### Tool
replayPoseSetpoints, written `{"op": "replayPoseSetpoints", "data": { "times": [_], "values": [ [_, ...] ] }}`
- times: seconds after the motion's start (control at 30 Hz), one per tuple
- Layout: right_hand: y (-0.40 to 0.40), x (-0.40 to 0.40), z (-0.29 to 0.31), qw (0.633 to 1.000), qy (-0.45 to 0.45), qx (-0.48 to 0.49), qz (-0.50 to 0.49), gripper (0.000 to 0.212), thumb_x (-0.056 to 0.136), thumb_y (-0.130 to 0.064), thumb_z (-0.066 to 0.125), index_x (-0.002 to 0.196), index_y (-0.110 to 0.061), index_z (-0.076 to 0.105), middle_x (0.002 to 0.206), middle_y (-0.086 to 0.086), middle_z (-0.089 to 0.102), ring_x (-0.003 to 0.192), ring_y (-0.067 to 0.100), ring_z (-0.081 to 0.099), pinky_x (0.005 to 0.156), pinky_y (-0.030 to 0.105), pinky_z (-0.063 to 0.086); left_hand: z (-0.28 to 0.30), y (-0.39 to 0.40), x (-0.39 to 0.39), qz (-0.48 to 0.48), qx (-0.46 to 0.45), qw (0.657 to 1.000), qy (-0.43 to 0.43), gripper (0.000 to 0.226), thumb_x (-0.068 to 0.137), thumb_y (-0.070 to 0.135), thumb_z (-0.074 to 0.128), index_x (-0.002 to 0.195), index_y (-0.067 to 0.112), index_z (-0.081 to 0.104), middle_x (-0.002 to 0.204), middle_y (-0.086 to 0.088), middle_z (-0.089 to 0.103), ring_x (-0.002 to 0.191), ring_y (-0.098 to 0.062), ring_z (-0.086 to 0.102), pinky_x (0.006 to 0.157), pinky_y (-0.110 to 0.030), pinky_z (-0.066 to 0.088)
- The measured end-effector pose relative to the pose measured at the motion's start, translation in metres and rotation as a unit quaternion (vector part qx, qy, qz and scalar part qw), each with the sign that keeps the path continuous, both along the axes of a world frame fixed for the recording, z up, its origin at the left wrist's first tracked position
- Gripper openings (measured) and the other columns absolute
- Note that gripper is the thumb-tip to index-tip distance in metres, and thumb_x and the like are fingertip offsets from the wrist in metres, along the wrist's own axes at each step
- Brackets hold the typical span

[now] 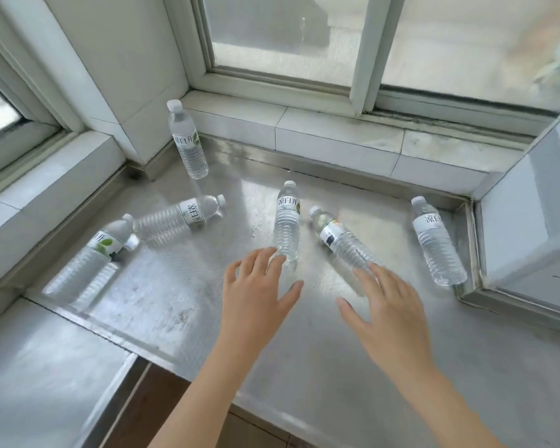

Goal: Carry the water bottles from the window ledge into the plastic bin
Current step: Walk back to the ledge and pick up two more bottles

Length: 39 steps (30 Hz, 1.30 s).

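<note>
Fingers [274,258] spread, bottles [286,221] just beyond, ledge [175,286]

White-tiled walls [117,53] frame daylit frosted windows [282,30].

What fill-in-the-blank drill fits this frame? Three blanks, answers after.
1. Both the left hand and the right hand are ___, holding nothing.
2. The left hand's fingers are at the base of the middle water bottle, which stands upright; the water bottle near the right hand lies on its ___.
3. Every bottle cap in view is coloured ___.

Missing words: open; side; white.
</note>
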State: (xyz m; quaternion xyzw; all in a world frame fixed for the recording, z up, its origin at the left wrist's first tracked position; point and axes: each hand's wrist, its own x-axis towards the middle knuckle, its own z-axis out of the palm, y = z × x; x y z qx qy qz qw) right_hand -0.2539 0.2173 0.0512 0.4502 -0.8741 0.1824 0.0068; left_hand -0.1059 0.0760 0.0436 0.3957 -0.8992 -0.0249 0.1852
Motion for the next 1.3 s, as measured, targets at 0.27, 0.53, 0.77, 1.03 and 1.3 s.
{"op": "replayPoseSetpoints", "data": {
  "times": [0.27, 0.53, 0.77, 1.03, 1.3],
  "values": [
    [-0.064, -0.058, -0.037, 1.0, -0.012, 0.025, 0.015, 0.055, 0.078, -0.046, 0.048, 0.121, -0.013, 0.06, 0.124, 0.013, 0.06, 0.111, 0.034, 0.058, 0.093, 0.053, 0.045, -0.024, -0.053, -0.061, 0.013, 0.034, 0.999, -0.017, 0.056, 0.084, 0.056, 0.047, 0.124, 0.02, 0.064, 0.12, 0.008, 0.067, 0.112, -0.018, 0.062, 0.092, -0.036, 0.041],
    [-0.108, -0.094, -0.08, 0.993, -0.052, 0.099, -0.024, 0.067, 0.072, -0.035, 0.074, 0.133, -0.016, 0.052, 0.135, 0.012, 0.055, 0.12, 0.032, 0.053, 0.097, 0.051, 0.044, -0.068, -0.108, -0.109, 0.008, 0.106, 0.994, -0.039, 0.067, 0.081, 0.058, 0.045, 0.137, 0.023, 0.054, 0.125, -0.004, 0.067, 0.109, -0.027, 0.065, 0.082, -0.041, 0.052],
    [-0.131, -0.109, -0.093, 0.985, -0.105, 0.133, -0.032, 0.071, 0.082, -0.042, 0.065, 0.145, -0.031, 0.034, 0.151, 0.005, 0.038, 0.128, 0.026, 0.048, 0.09, 0.038, 0.046, -0.081, -0.138, -0.133, 0.026, 0.263, 0.96, -0.096, 0.089, 0.087, 0.058, 0.058, 0.156, 0.029, 0.01, 0.165, 0.001, 0.013, 0.136, -0.026, 0.04, 0.095, -0.037, 0.045],
    [-0.136, -0.111, -0.096, 0.975, -0.151, 0.157, -0.049, 0.081, 0.08, -0.041, 0.065, 0.148, -0.038, 0.022, 0.133, -0.005, 0.051, 0.112, 0.02, 0.055, 0.071, 0.032, 0.044, -0.09, -0.145, -0.143, 0.068, 0.326, 0.941, -0.053, 0.099, 0.078, 0.043, 0.07, 0.154, 0.038, 0.006, 0.153, -0.004, 0.034, 0.102, -0.028, 0.063, 0.075, -0.036, 0.053],
    [-0.141, -0.111, -0.093, 0.973, -0.169, 0.142, -0.066, 0.076, 0.075, -0.034, 0.069, 0.143, -0.038, 0.035, 0.116, -0.006, 0.059, 0.104, 0.02, 0.059, 0.065, 0.033, 0.046, -0.079, -0.143, -0.132, 0.071, 0.342, 0.937, 0.025, 0.089, 0.073, 0.027, 0.076, 0.15, 0.034, 0.032, 0.137, 0.006, 0.053, 0.1, -0.017, 0.061, 0.075, -0.034, 0.053]
  ]
}}
